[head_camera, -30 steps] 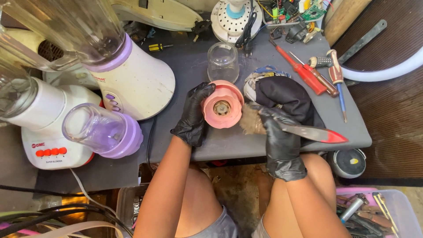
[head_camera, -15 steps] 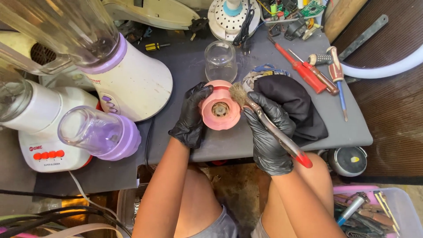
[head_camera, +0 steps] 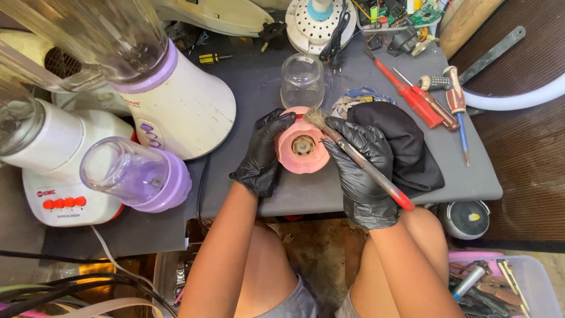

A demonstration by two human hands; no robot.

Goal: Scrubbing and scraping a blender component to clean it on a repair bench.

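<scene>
A round pink blender blade base stands on edge on the grey table, its metal hub facing me. My left hand, in a black glove, grips its left rim. My right hand, also gloved, holds a red-handled paintbrush slanted up-left, with the worn bristles touching the base's upper right rim. A black cloth lies just right of the hands.
A clear glass jar stands behind the base. Two white blenders and a purple-capped jar crowd the left. Red screwdrivers lie at the right. A box of tools sits on the floor.
My right hand has swung the brush from lying off to the right up to the base's top rim. The left hand keeps holding the base.
</scene>
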